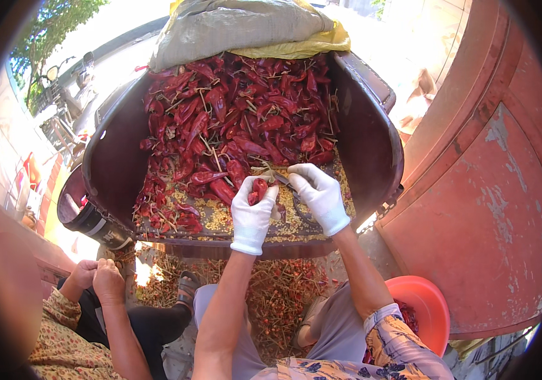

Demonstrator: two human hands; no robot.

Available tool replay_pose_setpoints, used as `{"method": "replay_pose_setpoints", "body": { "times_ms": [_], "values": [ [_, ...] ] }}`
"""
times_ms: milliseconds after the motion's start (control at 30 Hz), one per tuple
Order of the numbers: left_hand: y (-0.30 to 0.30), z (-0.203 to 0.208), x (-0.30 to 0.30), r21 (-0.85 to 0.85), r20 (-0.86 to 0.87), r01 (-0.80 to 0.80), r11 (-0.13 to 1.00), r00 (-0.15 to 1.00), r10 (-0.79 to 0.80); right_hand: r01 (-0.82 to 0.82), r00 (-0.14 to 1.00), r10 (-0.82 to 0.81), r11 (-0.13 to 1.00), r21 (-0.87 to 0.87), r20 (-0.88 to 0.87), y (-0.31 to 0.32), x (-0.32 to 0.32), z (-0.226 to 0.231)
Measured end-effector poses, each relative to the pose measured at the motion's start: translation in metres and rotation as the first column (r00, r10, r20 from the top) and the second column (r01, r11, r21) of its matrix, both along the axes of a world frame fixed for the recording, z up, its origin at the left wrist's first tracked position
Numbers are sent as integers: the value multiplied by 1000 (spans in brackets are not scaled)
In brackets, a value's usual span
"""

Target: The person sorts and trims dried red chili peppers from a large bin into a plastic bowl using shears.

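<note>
My left hand (249, 218), in a white glove, is closed around a dried red chili pepper (259, 189) above the near part of a dark cart bed (114, 161). Just to its right, my white-gloved right hand (323, 197) grips scissors (280, 178). Their blades reach toward the pepper's stem end, and a dark handle loop shows below the hand. Beyond both hands lies a large heap of dried red chili peppers (239, 120) with pale stems. Yellow seeds (217, 216) and torn bits of pepper cover the bed floor around and under my hands.
A grey sack (239, 28) with yellow cloth covers the heap's far end. An orange-red basin (432, 310) stands at my right, near a worn red metal panel (474, 209). Another person's hands (103, 278) are at lower left, below a black cylindrical container (96, 225). Stems litter the ground.
</note>
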State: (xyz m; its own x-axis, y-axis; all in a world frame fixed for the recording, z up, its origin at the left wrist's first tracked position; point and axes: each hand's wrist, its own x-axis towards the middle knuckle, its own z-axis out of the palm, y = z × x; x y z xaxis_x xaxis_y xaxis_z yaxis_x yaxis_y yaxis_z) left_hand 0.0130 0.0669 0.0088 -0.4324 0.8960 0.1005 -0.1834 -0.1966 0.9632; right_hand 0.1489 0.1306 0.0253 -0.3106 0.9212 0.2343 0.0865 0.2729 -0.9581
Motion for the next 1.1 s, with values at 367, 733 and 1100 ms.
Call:
{"method": "replay_pose_setpoints", "body": {
  "times_ms": [367,733,1100],
  "values": [
    [2,-3,13,136,-386,-123,983,907,167,-37,994,67,948,315,-86,-6,-7,-7],
    [-5,-4,-9,-60,16,215,975,977,-215,-322,848,116,887,-330,-517,-7,-5,-13],
    [-6,-2,-48,62,275,-158,985,952,136,-693,501,843,526,-492,195,-12,40,49]
  ]
}}
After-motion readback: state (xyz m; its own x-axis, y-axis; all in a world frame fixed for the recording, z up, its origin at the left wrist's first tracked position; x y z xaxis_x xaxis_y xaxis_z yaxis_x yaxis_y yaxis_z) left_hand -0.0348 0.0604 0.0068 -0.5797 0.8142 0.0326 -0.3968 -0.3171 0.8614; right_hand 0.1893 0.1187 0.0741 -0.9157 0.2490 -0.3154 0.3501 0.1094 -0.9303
